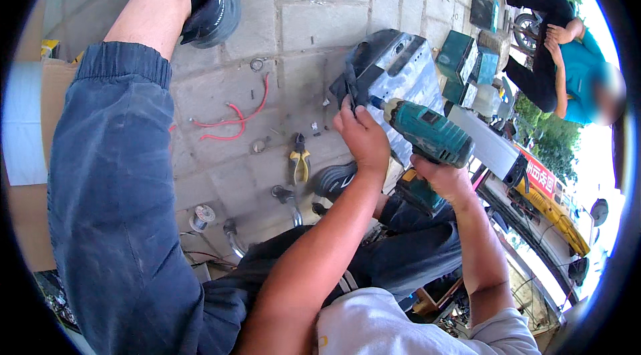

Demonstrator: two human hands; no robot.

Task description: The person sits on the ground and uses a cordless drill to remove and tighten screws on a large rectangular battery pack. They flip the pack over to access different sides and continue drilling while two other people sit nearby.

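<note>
My right hand (441,176) is wrapped around the grip of a teal cordless drill (431,131), with its battery pack (419,193) below the fingers. The drill lies almost level, and its nose points left to the edge of a dusty black-and-grey plastic case (400,65). At that edge my left hand (364,135) is closed on a thin black piece (348,85) beside the drill's tip. Whether the bit touches the case is hard to tell. The case sits tilted on the paving in front of me.
Pliers with yellow-and-black handles (299,160), red wire pieces (240,118) and a wire spool (201,217) lie on the paving. Teal-and-black battery blocks (457,56) stand beyond the case. A person in a teal shirt (582,81) sits at far right. A cardboard box (57,98) is at left.
</note>
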